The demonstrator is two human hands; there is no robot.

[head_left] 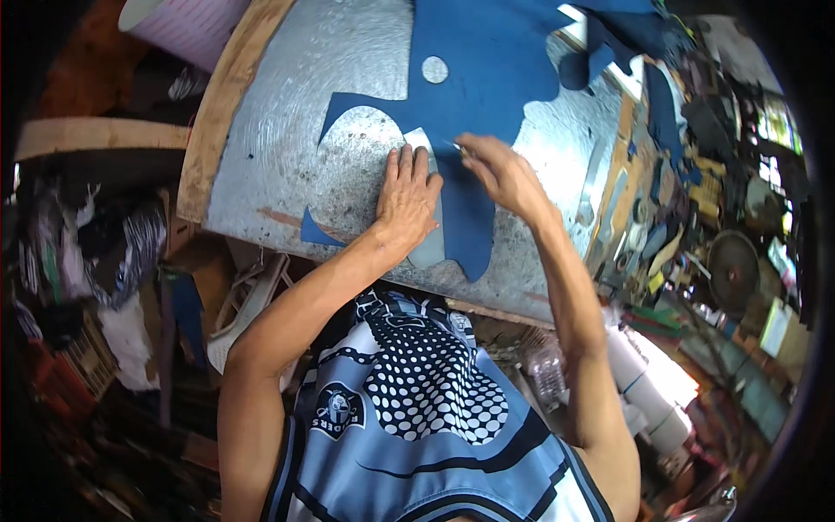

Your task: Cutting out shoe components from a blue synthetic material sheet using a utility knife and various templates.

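Note:
A dark blue sheet (474,52), apparently leather or cloth, lies on the metal tabletop with a round hole and curved cut-outs in it. On its near strip rests a long pale grey template (426,252). My left hand (407,196) presses down on that template, fingers stretched out and pointing away from me; it covers the template's middle. Just right of the template's far end, my right hand (504,170) is closed round a small slim tool (457,145) with a thin pale tip, held over the blue sheet. Fingers hide most of the tool, so its kind is unclear.
Wooden edging (230,104) borders the metal tabletop (261,139) at left. A pale roll (187,26) stands at the far left. Tools and scraps crowd the right edge, with a round fan (732,261) beyond. White rolls (648,396) and a clear plastic bottle (545,370) are at lower right.

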